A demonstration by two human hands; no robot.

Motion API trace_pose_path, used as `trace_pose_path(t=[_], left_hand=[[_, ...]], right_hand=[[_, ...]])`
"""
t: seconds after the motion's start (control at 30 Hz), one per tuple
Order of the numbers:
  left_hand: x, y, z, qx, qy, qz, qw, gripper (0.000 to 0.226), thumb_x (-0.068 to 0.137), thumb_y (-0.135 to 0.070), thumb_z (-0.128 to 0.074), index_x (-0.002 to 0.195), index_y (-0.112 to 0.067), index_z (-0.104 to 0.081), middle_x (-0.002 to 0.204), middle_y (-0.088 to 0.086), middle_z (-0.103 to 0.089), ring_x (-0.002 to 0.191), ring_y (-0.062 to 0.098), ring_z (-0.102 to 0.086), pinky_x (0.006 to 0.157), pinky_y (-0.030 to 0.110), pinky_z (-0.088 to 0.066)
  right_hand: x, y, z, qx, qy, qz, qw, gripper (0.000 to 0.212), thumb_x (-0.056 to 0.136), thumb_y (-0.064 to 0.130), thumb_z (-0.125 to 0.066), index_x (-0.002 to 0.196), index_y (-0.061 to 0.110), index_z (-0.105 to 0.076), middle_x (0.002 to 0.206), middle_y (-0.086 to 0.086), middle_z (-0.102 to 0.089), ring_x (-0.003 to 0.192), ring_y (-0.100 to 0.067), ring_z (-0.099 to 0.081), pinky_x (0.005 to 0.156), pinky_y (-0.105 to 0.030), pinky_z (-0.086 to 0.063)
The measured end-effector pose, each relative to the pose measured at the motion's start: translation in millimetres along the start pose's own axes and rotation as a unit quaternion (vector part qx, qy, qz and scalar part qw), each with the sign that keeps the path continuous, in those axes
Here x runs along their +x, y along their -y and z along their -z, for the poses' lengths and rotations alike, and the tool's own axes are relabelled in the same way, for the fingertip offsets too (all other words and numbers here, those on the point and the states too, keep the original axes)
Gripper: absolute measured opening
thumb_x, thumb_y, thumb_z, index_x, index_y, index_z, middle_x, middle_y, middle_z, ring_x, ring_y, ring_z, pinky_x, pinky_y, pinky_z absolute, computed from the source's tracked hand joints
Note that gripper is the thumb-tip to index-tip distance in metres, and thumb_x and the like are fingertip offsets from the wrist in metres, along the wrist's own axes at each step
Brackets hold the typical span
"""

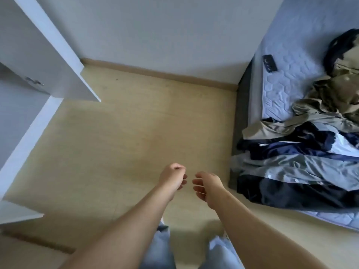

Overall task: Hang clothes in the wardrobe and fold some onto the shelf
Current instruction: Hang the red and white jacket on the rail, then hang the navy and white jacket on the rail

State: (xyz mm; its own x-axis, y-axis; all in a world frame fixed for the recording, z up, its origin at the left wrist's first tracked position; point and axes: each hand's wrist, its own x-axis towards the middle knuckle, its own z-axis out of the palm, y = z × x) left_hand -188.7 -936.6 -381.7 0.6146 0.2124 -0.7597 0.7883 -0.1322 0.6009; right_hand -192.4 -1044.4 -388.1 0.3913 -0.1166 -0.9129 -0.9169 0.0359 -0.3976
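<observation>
We held both hands out over the floor (136, 129), between the wardrobe (29, 136) and the mattress (281, 90), and neither carried anything: our left hand (172, 178) was curled in on itself, thumb against forefinger, round nothing, while our right hand (208, 187) had slack, half-bent fingers, also empty. We judged them free because no garment was yet picked. The clothes (303, 152) lay heaped at the mattress's floor-side edge, toward its near corner, some folds spilling over that edge, apart from both hands. The heap was crumpled and mixed: olive-khaki cloth uppermost, navy and white beneath, a grey-green buttoned shirt, dark cloth lowest. The wardrobe's door (48, 55) stood swung open on our left, ready, we judged, to receive them
</observation>
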Motion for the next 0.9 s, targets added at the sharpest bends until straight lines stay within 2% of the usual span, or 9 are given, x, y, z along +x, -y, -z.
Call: trace_pose_path(t=[0.17, 0.33, 0.43, 0.67, 0.9], left_hand=[[-45.5, -4.1, -151.0, 0.046, 0.053, -0.023, 0.997, 0.018, 0.090, -0.015, -0.050, 0.074, -0.022, -0.055, 0.068, -0.001, -0.057, 0.054, 0.013, -0.053, 0.050, 0.021, -0.038], [-78.0, -2.9, -254.8, 0.075, 0.073, -0.015, 0.994, 0.018, 0.091, -0.012, -0.049, 0.076, -0.020, -0.054, 0.065, -0.001, -0.054, 0.052, 0.011, -0.050, 0.046, 0.017, -0.035], [-100.0, -7.0, -319.1, 0.119, 0.099, -0.011, 0.988, 0.019, 0.091, -0.014, -0.048, 0.075, -0.021, -0.053, 0.067, -0.002, -0.055, 0.053, 0.011, -0.049, 0.049, 0.019, -0.035], [-104.5, -37.3, -410.6, 0.174, 0.124, -0.033, 0.976, 0.016, 0.092, -0.018, -0.049, 0.077, -0.021, -0.054, 0.067, -0.002, -0.056, 0.051, 0.009, -0.048, 0.046, 0.018, -0.038], [-102.4, -85.9, -494.2, 0.203, 0.193, -0.072, 0.957, 0.018, 0.093, -0.015, -0.046, 0.077, -0.018, -0.053, 0.067, -0.002, -0.053, 0.053, 0.009, -0.047, 0.049, 0.019, -0.037]], right_hand=[[8.6, -31.5, 158.9, 0.073, -0.048, 0.009, 0.996, 0.013, 0.091, 0.014, -0.045, 0.102, 0.012, -0.052, 0.072, -0.003, -0.056, 0.056, -0.015, -0.047, 0.052, -0.023, -0.037], [11.4, -55.1, 267.5, 0.121, -0.064, 0.000, 0.991, 0.013, 0.090, 0.011, -0.045, 0.079, 0.014, -0.052, 0.068, -0.003, -0.054, 0.054, -0.015, -0.045, 0.052, -0.022, -0.035], [12.6, -69.5, 333.9, 0.159, -0.076, -0.018, 0.984, 0.013, 0.090, 0.013, -0.047, 0.078, 0.014, -0.051, 0.070, -0.002, -0.055, 0.055, -0.015, -0.046, 0.052, -0.023, -0.036], [24.5, -66.0, 421.1, 0.231, -0.094, -0.026, 0.968, 0.010, 0.089, 0.011, -0.046, 0.081, 0.014, -0.051, 0.066, -0.002, -0.055, 0.051, -0.015, -0.042, 0.050, -0.020, -0.034], [38.9, -32.9, 500.9, 0.275, -0.152, -0.008, 0.949, 0.011, 0.089, 0.014, -0.048, 0.079, 0.016, -0.052, 0.064, -0.001, -0.054, 0.050, -0.014, -0.043, 0.048, -0.019, -0.032]])
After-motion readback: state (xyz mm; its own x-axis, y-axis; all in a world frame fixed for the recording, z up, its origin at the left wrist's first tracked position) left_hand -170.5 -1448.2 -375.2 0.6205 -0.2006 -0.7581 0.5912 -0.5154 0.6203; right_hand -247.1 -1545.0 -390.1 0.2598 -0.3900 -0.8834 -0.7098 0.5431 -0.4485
